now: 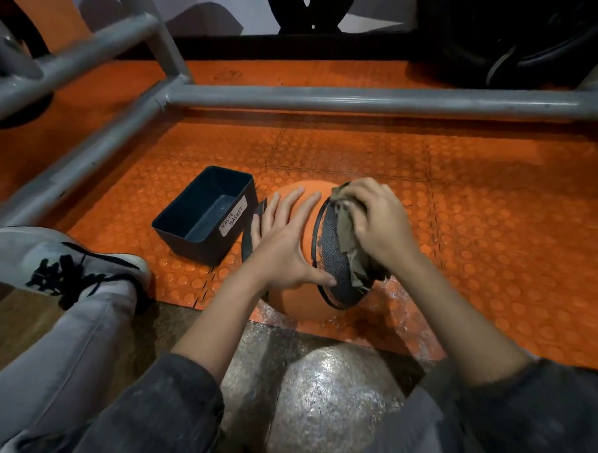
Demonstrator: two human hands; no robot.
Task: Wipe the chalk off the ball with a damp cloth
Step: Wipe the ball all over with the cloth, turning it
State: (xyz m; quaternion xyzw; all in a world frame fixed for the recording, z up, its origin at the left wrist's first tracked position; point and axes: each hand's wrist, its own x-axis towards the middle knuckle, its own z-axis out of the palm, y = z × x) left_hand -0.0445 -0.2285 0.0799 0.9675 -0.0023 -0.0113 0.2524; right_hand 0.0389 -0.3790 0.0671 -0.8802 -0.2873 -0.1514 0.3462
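On the orange studded mat (497,200), just right of a dark bin (187,245), sits the orange-and-black ball (296,300). I judge wiping under way: left hand (283,246) lies flat on the orange band, fingers spread, steadying it, while right hand (376,226) grips the bunched olive cloth (348,252) against the textured black panel. Next move likely calls for rolling the ball to expose unwiped panels; the bin's label (233,220) reads "WASTE BASKET".

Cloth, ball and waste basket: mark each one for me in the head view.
cloth (356,259), head view, on its bunched lower folds.
ball (292,299), head view, on bare orange surface near its lower edge.
waste basket (233,216), head view, on the white label on its side wall.
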